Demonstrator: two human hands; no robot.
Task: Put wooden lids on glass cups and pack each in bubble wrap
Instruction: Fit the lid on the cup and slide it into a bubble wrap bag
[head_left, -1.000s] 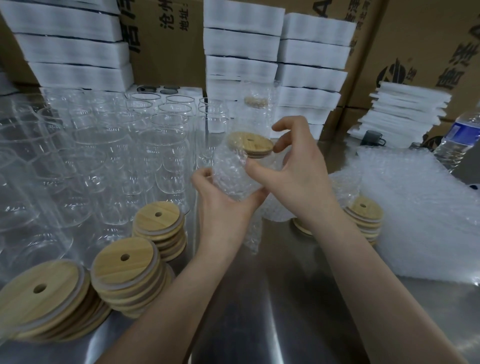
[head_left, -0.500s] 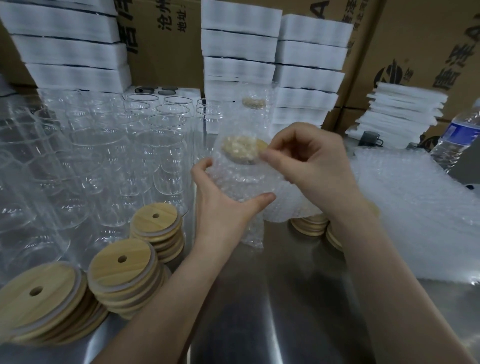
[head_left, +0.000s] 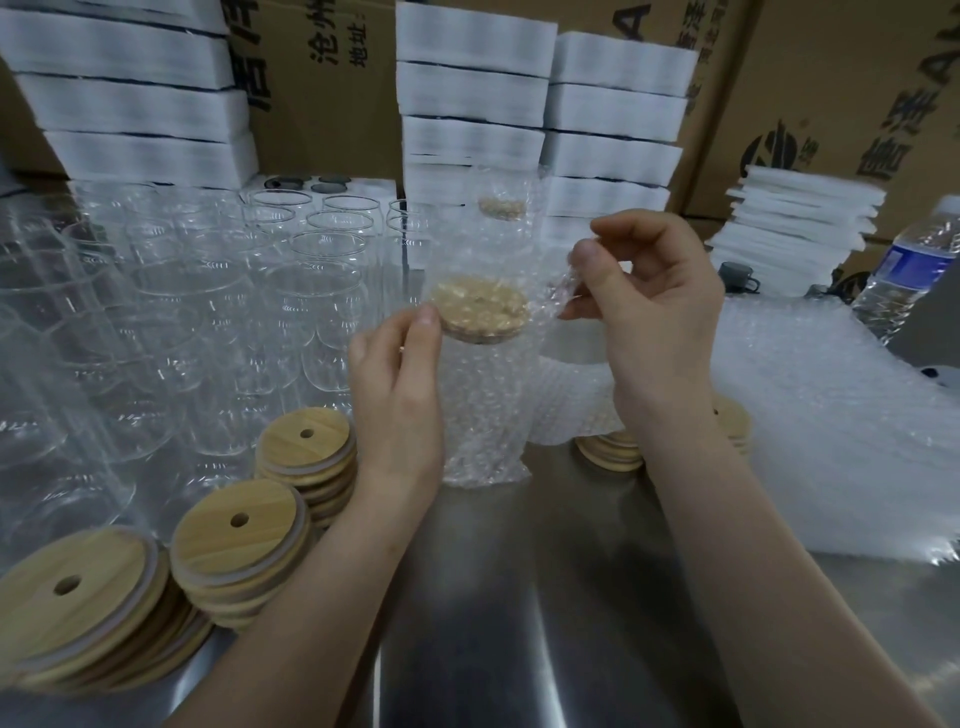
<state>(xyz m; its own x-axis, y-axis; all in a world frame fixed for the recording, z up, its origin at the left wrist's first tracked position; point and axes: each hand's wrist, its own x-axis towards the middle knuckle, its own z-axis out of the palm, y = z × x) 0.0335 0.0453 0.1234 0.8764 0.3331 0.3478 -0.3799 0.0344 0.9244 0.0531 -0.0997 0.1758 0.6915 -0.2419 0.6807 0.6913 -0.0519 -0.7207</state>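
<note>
The glass cup (head_left: 483, 405), closed with its wooden lid (head_left: 480, 309), is found inside the bubble wrap (head_left: 550, 296). It appears to rest on the steel tabletop (head_left: 519, 597), just in front of the rows of bare glasses (head_left: 322, 291). Its long axis is vertical: the lidded mouth points up and the base is down.

The wrapped cup is gripped at its left side by the left hand (head_left: 400, 395), with the thumb beside the lid rim; the other fingers are hidden behind the wrap. A loose edge of the wrap, to the right of the lid, is pinched between thumb and forefinger of the right hand (head_left: 654, 306).

The step in hand is judged to be the closing of the wrap over the lid. For a good result, the cup should be held steady and upright by the left hand. The flap should be drawn tight across the top, so that the lid is not pushed off and no glass is left uncovered.
</note>
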